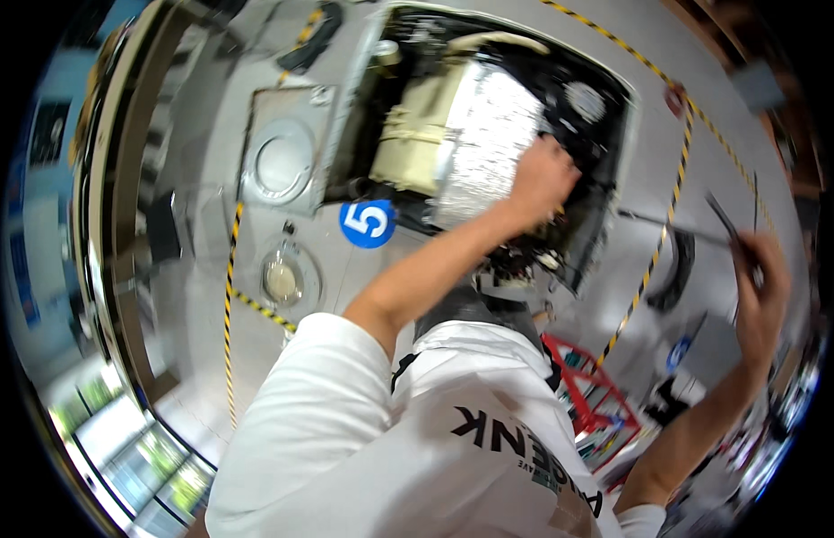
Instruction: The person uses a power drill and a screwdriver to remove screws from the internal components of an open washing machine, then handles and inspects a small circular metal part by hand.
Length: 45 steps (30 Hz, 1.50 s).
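In front of me is an opened appliance cabinet (pixel 629 117), its insides facing up, apparently a washing machine. Inside lie a cream plastic tub (pixel 417 134) and a silver foil sheet (pixel 493 125) covering much of its right side. At the foil's right edge my left hand (pixel 547 179) reaches in with its fingers curled; motion blur hides what they grip. Out to the right, my right hand (pixel 762 282) is closed on a dark tool (pixel 724 218) with long thin arms, its exact kind unclear. Dark wiring (pixel 525 260) crowds the cabinet's near end.
To the left lie a panel with a round opening (pixel 284 161) and a round glass door (pixel 282 280). A black curved piece (pixel 675 273) rests at right, near yellow-black floor tape (pixel 648 269). A red tool rack (pixel 596 394) stands by my right side. One blue round floor marker (pixel 368 224) is nearby.
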Available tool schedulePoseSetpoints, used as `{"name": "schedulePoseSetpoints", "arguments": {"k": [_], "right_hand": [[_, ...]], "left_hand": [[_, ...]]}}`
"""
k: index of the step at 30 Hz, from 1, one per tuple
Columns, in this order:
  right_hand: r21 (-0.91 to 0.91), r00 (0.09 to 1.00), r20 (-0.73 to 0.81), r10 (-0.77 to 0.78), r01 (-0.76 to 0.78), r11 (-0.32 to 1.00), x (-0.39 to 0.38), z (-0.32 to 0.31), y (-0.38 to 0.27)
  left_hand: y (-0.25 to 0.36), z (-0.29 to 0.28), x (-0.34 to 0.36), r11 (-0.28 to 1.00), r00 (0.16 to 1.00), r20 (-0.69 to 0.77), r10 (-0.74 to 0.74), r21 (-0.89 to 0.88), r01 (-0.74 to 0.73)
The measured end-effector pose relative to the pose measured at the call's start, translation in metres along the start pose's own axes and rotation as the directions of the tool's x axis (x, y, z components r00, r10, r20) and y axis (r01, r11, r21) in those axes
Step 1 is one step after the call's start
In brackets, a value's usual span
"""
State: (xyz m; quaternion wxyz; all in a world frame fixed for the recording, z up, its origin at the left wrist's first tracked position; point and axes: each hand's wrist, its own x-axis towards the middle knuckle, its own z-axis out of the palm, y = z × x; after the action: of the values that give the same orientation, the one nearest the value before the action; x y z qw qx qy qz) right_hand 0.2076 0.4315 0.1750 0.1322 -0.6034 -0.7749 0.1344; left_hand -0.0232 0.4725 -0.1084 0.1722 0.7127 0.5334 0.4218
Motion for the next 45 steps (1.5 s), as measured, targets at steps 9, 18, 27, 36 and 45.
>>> {"name": "schedulePoseSetpoints", "arguments": {"k": [9, 18, 27, 36, 45], "right_hand": [[0.398, 0.864, 0.264, -0.429, 0.308, 0.864, -0.011, 0.009, -0.118], [0.869, 0.554, 0.250, -0.794, 0.234, 0.437, -0.023, 0.105, -0.218], [0.812, 0.441, 0.530, -0.724, -0.021, 0.583, -0.093, 0.222, -0.402], [0.711, -0.032, 0.703, -0.710, 0.020, 0.703, -0.250, 0.360, -0.717], [0.751, -0.381, 0.630, -0.677, 0.077, 0.656, -0.376, 0.479, -0.949]], "left_hand": [[0.100, -0.165, -0.167, 0.916, 0.890, -0.239, -0.389, -0.208, 0.344], [0.147, -0.229, -0.355, 0.624, 0.557, -0.288, -0.779, -0.274, 0.732], [0.121, -0.282, -0.505, 0.382, 0.210, -0.320, -0.924, -0.725, 0.573], [0.085, -0.481, -0.664, 0.454, 0.044, -0.560, -0.828, -0.622, 0.638], [0.065, -0.626, -0.789, 0.112, -0.483, -0.542, -0.688, -0.736, 0.668]]}}
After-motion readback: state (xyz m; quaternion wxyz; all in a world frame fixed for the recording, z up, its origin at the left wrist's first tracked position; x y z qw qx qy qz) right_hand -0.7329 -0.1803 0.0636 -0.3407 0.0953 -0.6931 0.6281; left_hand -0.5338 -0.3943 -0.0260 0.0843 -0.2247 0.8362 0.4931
